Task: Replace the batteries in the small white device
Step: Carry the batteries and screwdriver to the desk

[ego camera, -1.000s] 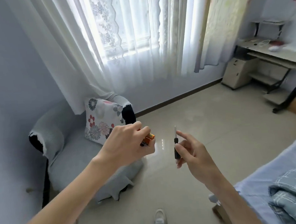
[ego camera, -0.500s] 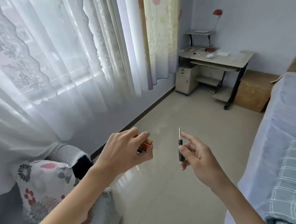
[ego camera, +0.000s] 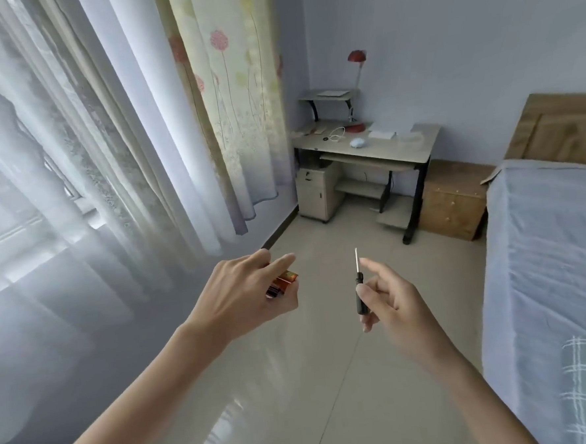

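My left hand [ego camera: 245, 300] holds orange-and-black batteries [ego camera: 281, 283] between its thumb and fingers, above the tiled floor. My right hand [ego camera: 389, 298] grips a small screwdriver [ego camera: 360, 288] with a black handle, its thin metal shaft pointing up. Both hands are raised in front of me, a short gap apart. A small white rounded device [ego camera: 359, 143] lies on the desk [ego camera: 417, 147] across the room; I cannot tell if it is the task's device.
Sheer and flowered curtains [ego camera: 230, 122] hang along the left. The desk stands at the far wall with a red lamp [ego camera: 356, 60], a white drawer unit [ego camera: 317, 193] and a wooden cabinet [ego camera: 452, 205]. A bed with blue sheet [ego camera: 543, 241] runs along the right.
The view has swung right, from the armchair and cushion at the window toward the desk and bed. Both hands keep the same holds on the batteries and the screwdriver.
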### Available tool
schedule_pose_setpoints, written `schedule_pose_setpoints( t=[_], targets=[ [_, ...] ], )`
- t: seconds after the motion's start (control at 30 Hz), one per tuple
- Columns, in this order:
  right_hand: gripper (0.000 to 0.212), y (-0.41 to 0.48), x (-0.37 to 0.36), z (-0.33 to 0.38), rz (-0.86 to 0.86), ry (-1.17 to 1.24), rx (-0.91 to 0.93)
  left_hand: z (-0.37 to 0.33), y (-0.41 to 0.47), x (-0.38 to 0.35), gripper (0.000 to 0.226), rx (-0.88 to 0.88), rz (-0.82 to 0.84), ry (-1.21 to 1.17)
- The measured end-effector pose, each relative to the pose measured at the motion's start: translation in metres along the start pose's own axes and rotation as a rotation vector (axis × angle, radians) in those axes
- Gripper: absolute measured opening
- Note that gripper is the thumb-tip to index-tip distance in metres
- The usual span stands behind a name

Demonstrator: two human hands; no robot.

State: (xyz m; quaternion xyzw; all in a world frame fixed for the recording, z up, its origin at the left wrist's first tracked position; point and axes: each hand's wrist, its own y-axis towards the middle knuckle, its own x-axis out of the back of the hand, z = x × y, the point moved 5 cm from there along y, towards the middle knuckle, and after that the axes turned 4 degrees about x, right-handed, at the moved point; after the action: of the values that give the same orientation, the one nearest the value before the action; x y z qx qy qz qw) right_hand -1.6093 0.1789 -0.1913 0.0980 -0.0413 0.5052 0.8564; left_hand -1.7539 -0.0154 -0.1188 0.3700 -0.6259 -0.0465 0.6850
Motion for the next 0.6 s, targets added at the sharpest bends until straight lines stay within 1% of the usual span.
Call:
schedule_pose_setpoints(
  t=[0.07,0.23,0.27,0.33,0.47,0.6],
  targets=[
    [0.042,0.059,0.027,-0.016,-0.051,-0.01,-0.015,0.014,0.058,-0.049,0.034,-0.025,0.027,-0.06],
    [0.043,0.063,0.025,-0.017,-0.034,-0.029,0.0,0.014,0.06,-0.053,0.033,-0.036,0.069,-0.082],
    [0.043,0.066,0.025,-0.019,-0.028,-0.032,-0.007,0.017,0.061,-0.055,0.032,-0.048,0.044,-0.072],
    [0.043,0.087,0.028,-0.023,-0.038,-0.02,-0.009,0.028,0.078,-0.07,0.031,-0.042,0.044,-0.081],
    [0.043,0.189,0.047,-0.045,-0.098,-0.025,-0.017,0.076,0.166,-0.135,0.03,-0.063,0.032,-0.089],
    [0.043,0.278,0.065,-0.05,-0.158,-0.025,-0.011,0.121,0.248,-0.18,0.03,-0.101,0.002,-0.109]
  ],
)
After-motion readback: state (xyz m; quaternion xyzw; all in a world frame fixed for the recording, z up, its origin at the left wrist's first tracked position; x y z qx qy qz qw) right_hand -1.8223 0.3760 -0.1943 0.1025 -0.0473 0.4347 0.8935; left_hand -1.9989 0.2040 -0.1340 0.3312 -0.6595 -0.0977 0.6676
